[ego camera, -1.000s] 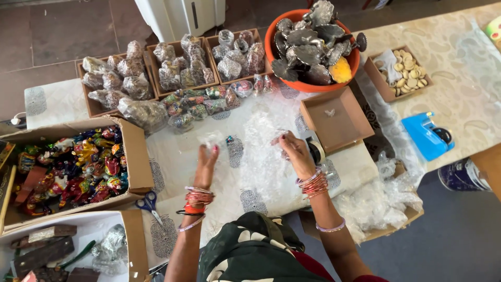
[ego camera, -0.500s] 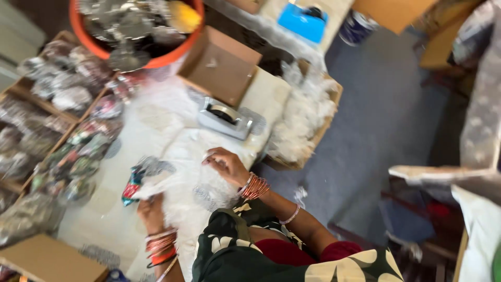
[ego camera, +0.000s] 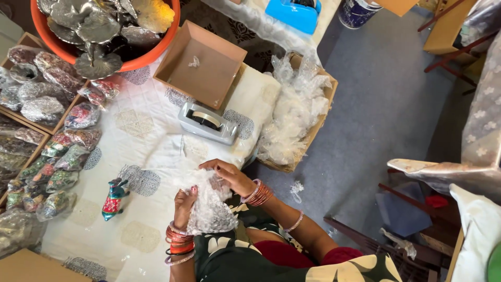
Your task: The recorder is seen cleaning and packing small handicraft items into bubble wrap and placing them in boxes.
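- two hands meet over a clear plastic bag [ego camera: 211, 209], held up just above the white patterned cloth [ego camera: 151, 130] and close to the person's lap, where the head camera looks straight down on it.
- the left hand [ego camera: 183, 204] has its fingers curled shut around the bag's left edge from below, so the film stays taut and upright rather than sagging.
- the right hand [ego camera: 229, 175] comes in from above, fingers bent and pinched onto the top of the bag near its mouth; whether anything sits inside the crinkled film i cannot tell.
- a small painted figurine [ego camera: 113, 198], red and teal, lies on the cloth just left of the left hand, apart from it and within easy reach.
- a grey tape dispenser [ego camera: 207, 123] stands on the cloth just beyond the hands, near enough to reach without shifting.
- an open cardboard box [ego camera: 201, 65], nearly bare inside, sits behind the dispenser.
- a second carton at the table's right edge holds a heap of loose clear bags [ego camera: 292, 120], a supply kept on the right hand's side.
- wrapped bundles [ego camera: 62, 156] lie in rows along the left, and an orange tub [ego camera: 151, 49] of silvery leaf-shaped pieces stands at the far end, well apart from the hands.
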